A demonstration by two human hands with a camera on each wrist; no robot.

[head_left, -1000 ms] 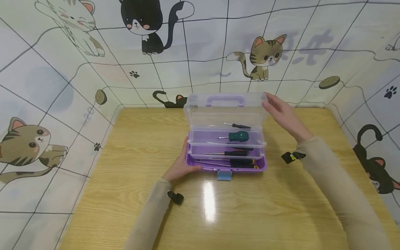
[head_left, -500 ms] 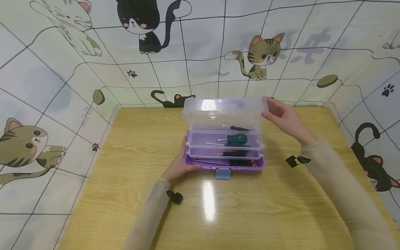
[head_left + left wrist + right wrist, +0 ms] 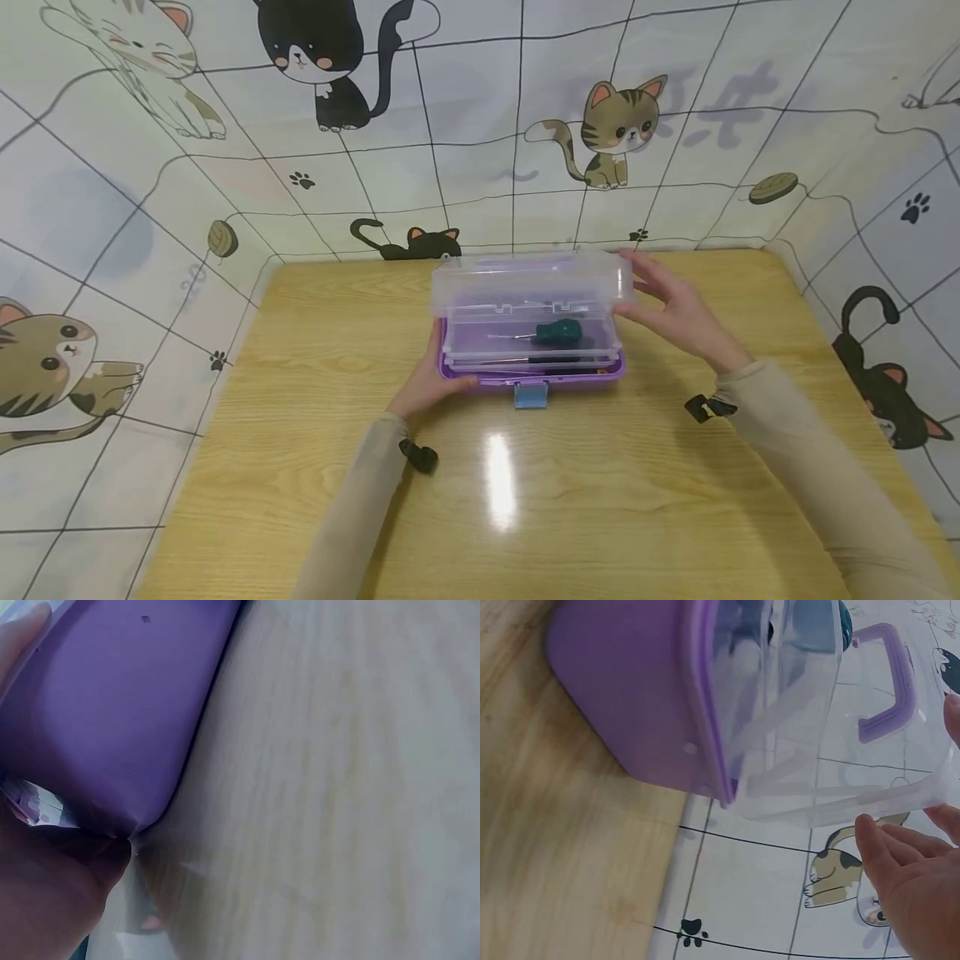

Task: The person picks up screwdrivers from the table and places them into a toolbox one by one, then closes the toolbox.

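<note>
A purple toolbox [image 3: 495, 381] with a clear lid [image 3: 480, 290] stands on the table, its lid tilted part-way over the trays. My left hand [image 3: 429, 385] holds the box's front left corner, thumb at the front and fingers along the side. At the lid's right end, my right hand [image 3: 675, 317] grips the edge between thumb and fingers. Inside, a green-handled screwdriver [image 3: 562, 332] lies in a clear tray [image 3: 457, 342]. Black-handled tools below it are partly hidden by the trays. In the right wrist view a purple carrying handle [image 3: 904, 682] shows on the lid.
A blue latch [image 3: 531, 396] hangs from the box's front edge. The wooden table [image 3: 570, 500] reaches back to a wall [image 3: 480, 100] printed with cats. Each wrist wears a black strap device [image 3: 418, 456].
The lid has swung down and forward, now covering more of the trays, with my right hand following it. The trays have folded lower. My left hand keeps its hold on the box.
</note>
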